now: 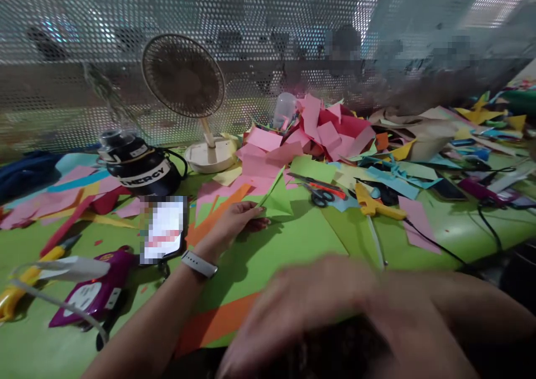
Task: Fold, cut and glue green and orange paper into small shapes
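Observation:
My left hand [238,220], with a white band on the wrist, pinches a folded green paper piece [277,200] above the green sheets [268,250]. The piece has pointed flaps that stand up from the sheet. My right hand [310,295] is large and smeared by motion near the front edge; its fingers cannot be made out, and no held object shows. Orange paper [221,320] lies under the green sheets, partly covered by my arm. Black scissors [320,195] rest just behind the green sheets.
A glue gun [374,203] with a cable lies at right. Pink paper scraps [310,133] are heaped behind. A fan [184,77], a black bottle [142,167], a phone [165,231] and a purple pouch [94,289] stand or lie at left. A perforated screen rises behind.

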{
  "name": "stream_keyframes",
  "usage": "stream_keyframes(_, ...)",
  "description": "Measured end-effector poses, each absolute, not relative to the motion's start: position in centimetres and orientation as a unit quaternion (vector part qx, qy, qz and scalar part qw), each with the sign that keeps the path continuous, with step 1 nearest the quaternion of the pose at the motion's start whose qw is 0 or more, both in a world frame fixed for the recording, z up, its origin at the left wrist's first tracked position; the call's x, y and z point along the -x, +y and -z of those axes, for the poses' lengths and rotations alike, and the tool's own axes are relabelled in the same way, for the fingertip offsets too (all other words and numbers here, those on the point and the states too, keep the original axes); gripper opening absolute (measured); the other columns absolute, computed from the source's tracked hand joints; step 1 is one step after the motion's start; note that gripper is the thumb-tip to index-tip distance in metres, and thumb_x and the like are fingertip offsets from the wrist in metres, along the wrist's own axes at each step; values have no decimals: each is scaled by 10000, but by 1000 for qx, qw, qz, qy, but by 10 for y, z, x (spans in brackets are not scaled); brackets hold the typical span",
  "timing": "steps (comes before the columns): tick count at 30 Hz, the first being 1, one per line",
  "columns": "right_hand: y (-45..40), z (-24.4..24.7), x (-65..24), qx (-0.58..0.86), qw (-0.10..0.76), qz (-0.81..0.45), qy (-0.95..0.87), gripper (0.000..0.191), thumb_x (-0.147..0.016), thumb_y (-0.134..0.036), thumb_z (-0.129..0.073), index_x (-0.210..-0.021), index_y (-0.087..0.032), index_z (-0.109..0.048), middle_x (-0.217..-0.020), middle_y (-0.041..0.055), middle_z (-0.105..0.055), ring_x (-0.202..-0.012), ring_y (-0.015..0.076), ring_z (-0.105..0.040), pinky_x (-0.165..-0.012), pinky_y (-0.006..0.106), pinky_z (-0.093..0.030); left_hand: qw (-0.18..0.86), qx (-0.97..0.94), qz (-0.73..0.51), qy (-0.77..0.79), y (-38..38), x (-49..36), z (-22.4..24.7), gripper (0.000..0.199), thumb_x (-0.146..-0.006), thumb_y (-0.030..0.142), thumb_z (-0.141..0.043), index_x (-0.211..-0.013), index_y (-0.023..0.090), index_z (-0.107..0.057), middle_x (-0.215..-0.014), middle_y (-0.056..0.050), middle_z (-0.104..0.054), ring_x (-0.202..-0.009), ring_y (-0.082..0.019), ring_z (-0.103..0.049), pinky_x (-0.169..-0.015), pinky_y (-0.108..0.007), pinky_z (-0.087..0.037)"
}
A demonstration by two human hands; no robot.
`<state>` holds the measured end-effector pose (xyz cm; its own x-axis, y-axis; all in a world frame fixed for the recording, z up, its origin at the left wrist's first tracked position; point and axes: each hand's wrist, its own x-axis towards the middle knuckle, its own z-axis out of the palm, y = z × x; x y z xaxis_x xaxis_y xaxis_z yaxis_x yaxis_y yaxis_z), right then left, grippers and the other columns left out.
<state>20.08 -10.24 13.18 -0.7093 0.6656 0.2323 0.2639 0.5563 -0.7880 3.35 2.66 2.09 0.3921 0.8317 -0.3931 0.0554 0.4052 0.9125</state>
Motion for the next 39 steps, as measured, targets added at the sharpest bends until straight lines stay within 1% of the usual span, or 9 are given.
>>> stream_keyframes(4,-39,-99,-266,616,221,-145,-742,199,-870,-268,-539,-919,-199,-720,-936,72,-728,-823,195,-666,-721,302,-512,687,-468,-289,476,31,-32,-23,146,-761,230,-735,-693,163,-624,-590,-14,-701,-516,-106,-646,-580,-203,-534)
stream_keyframes(6,-17,-80,-286,724,31,-57,-687,212,-876,-233,-531,-965,-179,-716,-1031,99,-707,-908,223,-653,-705,284,-466,686,-465,-284,482,33,-32,-23,153,-761,220,-734,-685,162,-615,-575,-12,-694,-509,-106,-643,-569,-204,-531)
stream_keyframes(16,5,-67,-293,754,-91,-65,-648,342,-794,-307,-611,-1056,-95,-667,-1048,197,-704,-930,312,-659,-619,299,-386,683,-473,-281,481,35,-30,-21,143,-782,243,-711,-689,174,-627,-587,-32,-713,-508,-102,-637,-555,-196,-508)
stream_keyframes(21,16,-71,-296,745,-112,-102,-650,241,-723,-306,-664,-869,-120,-711,-943,189,-723,-874,304,-673,-605,291,-400,688,-473,-279,475,35,-32,-23,167,-767,248,-735,-670,167,-625,-584,-39,-709,-503,-106,-635,-569,-206,-508)
stream_keyframes(24,20,-70,-305,741,-98,-149,-647,149,-700,-277,-661,-719,-132,-690,-733,143,-718,-734,272,-687,-579,287,-413,690,-463,-282,479,35,-32,-23,166,-775,229,-728,-671,168,-613,-572,-33,-703,-498,-110,-634,-566,-209,-511)
stream_keyframes(26,19,-70,-316,739,-81,-195,-640,107,-702,-244,-646,-669,-143,-659,-622,94,-689,-607,226,-678,-550,275,-426,691,-457,-285,481,35,-32,-24,162,-786,215,-714,-674,167,-607,-569,-33,-702,-501,-113,-636,-565,-211,-515)
stream_keyframes(30,4,-67,-337,742,18,-286,-606,113,-702,-234,-666,-756,-160,-600,-674,49,-685,-514,156,-645,-503,243,-457,700,-453,-292,469,34,-31,-25,171,-805,201,-692,-663,157,-607,-581,-38,-700,-511,-114,-638,-575,-218,-527)
stream_keyframes(35,-16,-57,-326,630,418,-467,-459,481,-624,-328,-804,-1002,-221,-526,-804,19,-692,-624,153,-662,-568,263,-546,713,-441,-303,453,31,-33,-25,191,-760,251,-751,-656,160,-618,-580,-25,-686,-515,-114,-630,-589,-227,-537)
stream_keyframes(39,-14,-49,-283,549,520,-459,-467,891,-559,-282,-874,-1320,-273,-409,-873,-19,-626,-822,190,-686,-794,361,-592,732,-424,-293,446,26,-37,-22,202,-719,284,-784,-661,175,-624,-593,-22,-690,-524,-117,-631,-590,-226,-533)
